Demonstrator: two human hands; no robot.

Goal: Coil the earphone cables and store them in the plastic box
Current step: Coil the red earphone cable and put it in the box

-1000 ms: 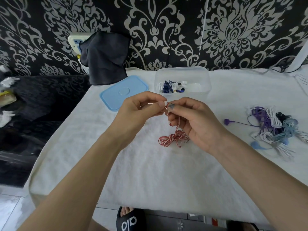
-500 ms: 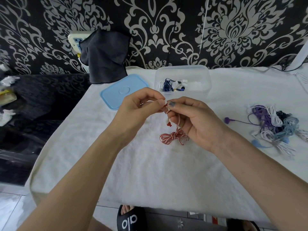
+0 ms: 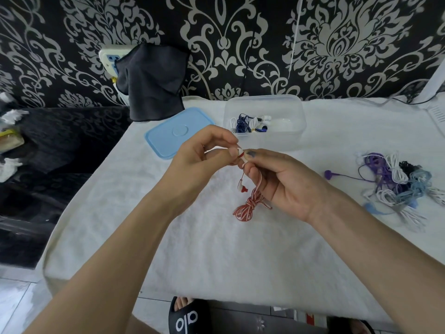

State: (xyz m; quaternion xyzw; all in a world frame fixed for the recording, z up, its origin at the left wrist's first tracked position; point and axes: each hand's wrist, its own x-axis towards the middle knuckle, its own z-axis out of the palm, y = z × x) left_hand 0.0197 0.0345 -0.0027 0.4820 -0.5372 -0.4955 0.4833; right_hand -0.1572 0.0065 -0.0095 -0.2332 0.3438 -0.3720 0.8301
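Blue lid [image 3: 177,132] beside plastic box [image 3: 265,141]

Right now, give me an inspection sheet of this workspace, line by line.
Surface: table under a white towel.
Job's things: red-and-white earphones, coiled and knotted, hanging from both hands; clear plastic box open, with coiled earphones inside; blue lid lying left of it.
Clutter: pile of purple, white, black and blue earphones at right.
Hands: left hand and right hand pinch the red earphones' end together.
Cables: purple earbud lead trailing from the pile.
Surroundings: patterned wall, dark cloth over a power strip, black sandal below.
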